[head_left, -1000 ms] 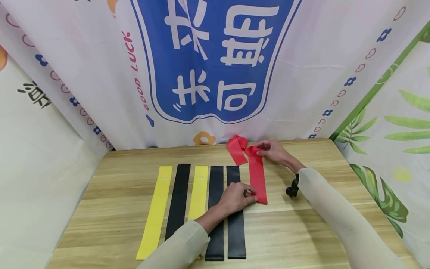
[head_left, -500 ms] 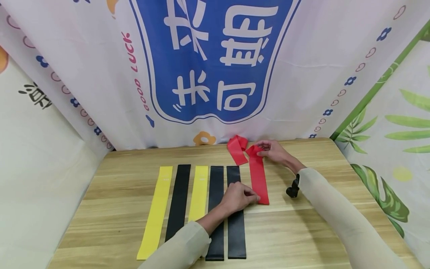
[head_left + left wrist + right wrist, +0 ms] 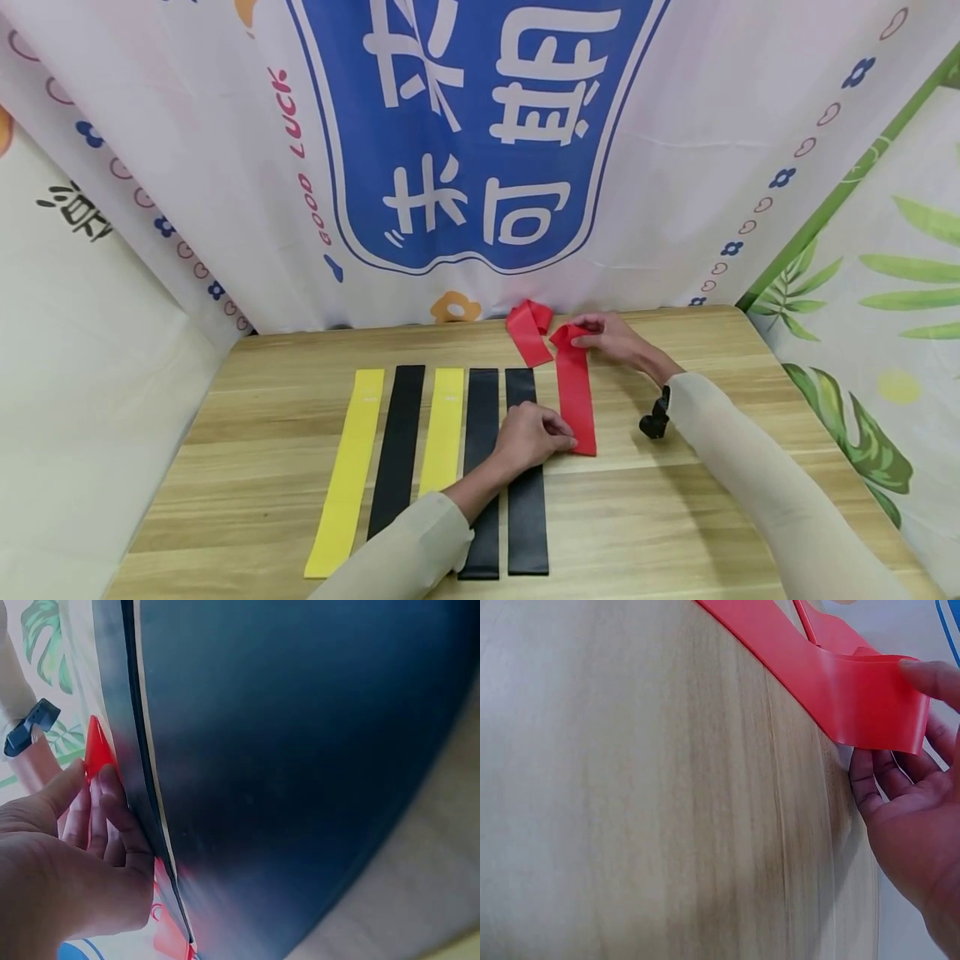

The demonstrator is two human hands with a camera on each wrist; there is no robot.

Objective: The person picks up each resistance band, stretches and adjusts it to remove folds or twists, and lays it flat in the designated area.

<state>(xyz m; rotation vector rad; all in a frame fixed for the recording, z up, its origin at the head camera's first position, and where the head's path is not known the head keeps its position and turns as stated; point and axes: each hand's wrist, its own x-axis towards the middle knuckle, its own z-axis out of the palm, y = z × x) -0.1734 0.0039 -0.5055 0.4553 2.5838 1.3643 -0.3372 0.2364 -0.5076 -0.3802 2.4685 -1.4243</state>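
Note:
A flat red resistance band (image 3: 573, 387) lies lengthwise on the wooden table, its far end curled over. My left hand (image 3: 534, 437) pinches its near end at the left edge between thumb and fingers. In the left wrist view, the red tip (image 3: 97, 750) shows between those fingertips. At the far end my right hand (image 3: 609, 337) holds the curled part; in the right wrist view, the thumb lies over the red loop (image 3: 877, 701) and fingers are below it. A second red band (image 3: 529, 335), folded, lies just left of it at the table's back edge.
Left of the red band, yellow bands (image 3: 348, 475) and black bands (image 3: 396, 450) lie side by side. The left forearm crosses over some of them. A printed curtain (image 3: 675, 208) hangs behind the wooden table (image 3: 225, 467). A black wrist camera (image 3: 654, 423) sits on the right wrist.
The red band's near end shifted slightly right, then slightly back left, and its edge now lies straighter. My left hand moved a little with it. The right hand kept its hold.

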